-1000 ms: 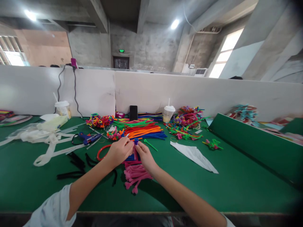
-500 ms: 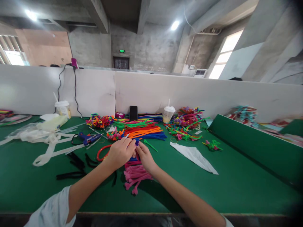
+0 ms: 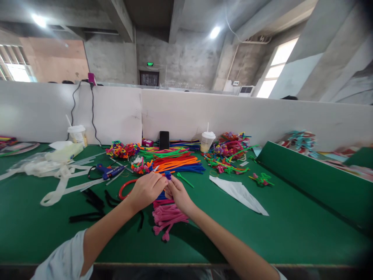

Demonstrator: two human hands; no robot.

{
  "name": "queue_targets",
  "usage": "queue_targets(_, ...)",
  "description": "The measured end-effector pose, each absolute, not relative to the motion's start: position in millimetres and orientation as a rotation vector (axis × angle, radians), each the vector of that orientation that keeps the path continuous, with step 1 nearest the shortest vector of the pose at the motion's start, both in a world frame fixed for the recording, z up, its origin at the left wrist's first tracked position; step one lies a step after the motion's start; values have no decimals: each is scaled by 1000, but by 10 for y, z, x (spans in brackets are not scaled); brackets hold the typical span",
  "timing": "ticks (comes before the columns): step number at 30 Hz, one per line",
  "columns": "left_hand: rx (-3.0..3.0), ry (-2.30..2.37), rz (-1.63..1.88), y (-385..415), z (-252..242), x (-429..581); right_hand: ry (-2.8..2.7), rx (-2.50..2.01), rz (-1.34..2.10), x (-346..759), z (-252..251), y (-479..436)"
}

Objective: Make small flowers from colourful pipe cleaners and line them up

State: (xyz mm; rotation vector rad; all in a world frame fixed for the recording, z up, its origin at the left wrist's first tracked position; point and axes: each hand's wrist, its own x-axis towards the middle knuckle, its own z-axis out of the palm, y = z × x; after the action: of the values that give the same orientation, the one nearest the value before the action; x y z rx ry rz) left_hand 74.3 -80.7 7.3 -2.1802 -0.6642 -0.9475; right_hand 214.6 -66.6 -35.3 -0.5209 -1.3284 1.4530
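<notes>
My left hand (image 3: 148, 189) and my right hand (image 3: 180, 194) meet over the middle of the table, both with fingers closed. Between their fingertips is a dark blue fuzzy pipe cleaner (image 3: 168, 175), its top end curled into a small shape. The fingers hide the rest of it. A red loop (image 3: 123, 191), like a scissors handle, pokes out from under my left hand. Just below the hands lies a bundle of pink pipe cleaners (image 3: 167, 216) with heart-shaped ends. One green pipe cleaner (image 3: 185, 180) rests to the right of my fingers.
Orange pipe cleaners (image 3: 180, 163) and other colours lie behind my hands, before a black phone (image 3: 164, 140). At left are a blue glue gun (image 3: 112, 171) and black pipe cleaners (image 3: 87, 216). A lidded cup (image 3: 207, 142), white sheet (image 3: 237, 194) and green divider (image 3: 314, 175) stand or lie rightward.
My hands stay almost in the same place. The fingers have shifted slightly, and a little more of the blue pipe cleaner's curled end shows.
</notes>
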Motion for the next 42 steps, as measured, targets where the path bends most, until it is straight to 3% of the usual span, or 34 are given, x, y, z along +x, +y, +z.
queue_targets(4,-2282,-736,-1099,-826,90,739,-1307,-522,1442,2131,-381,-667)
queue_targets(19,-2434,-698,-883,-707,-33,750,-1510,-597,1419,2184,-295,-691)
queue_targets(28,-2575,-737,-976,-716,-103,764,-1626,-677,1088,2229,-282,-652)
queue_targets(42,-2502,-690,-1113,-672,-51,655,-1685,-641,1219,2280,-159,-689)
